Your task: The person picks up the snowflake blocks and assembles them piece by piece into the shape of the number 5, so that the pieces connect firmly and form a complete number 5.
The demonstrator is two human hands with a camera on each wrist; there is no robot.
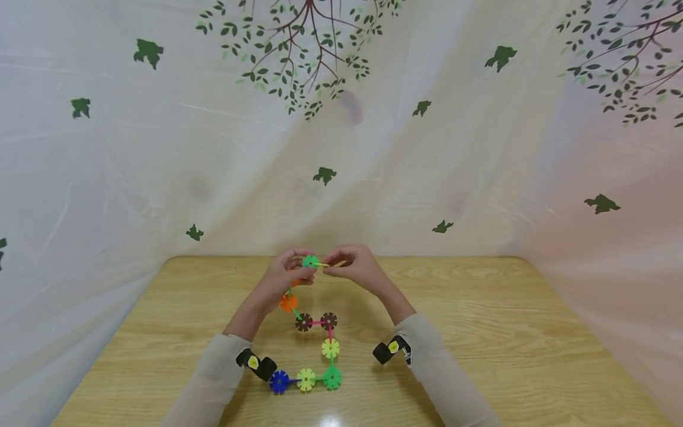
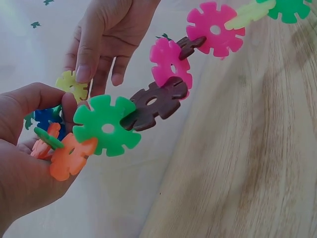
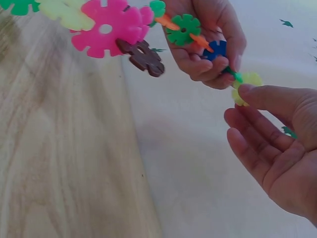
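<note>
A chain of notched snowflake discs, slotted into one another, runs from the table up to both hands. My left hand (image 1: 277, 283) pinches a green disc (image 1: 310, 262) at its raised end, and the chain passes by its palm. Beside those fingers are a blue disc (image 3: 216, 51) and an orange disc (image 2: 73, 159). My right hand (image 1: 354, 267) pinches a yellow disc (image 3: 254, 79) between thumb and fingers. That yellow disc meets the green one edge to edge; how deep the slots sit cannot be seen. In the head view, brown discs (image 1: 303, 322) hang lower along the chain.
Towards the near side of the wooden table (image 1: 507, 344), the chain continues through a green disc (image 1: 332, 378) to a blue disc (image 1: 279, 382) close to the left wrist camera (image 1: 265, 368). A pale printed curtain (image 1: 384, 196) stands behind the table's far edge.
</note>
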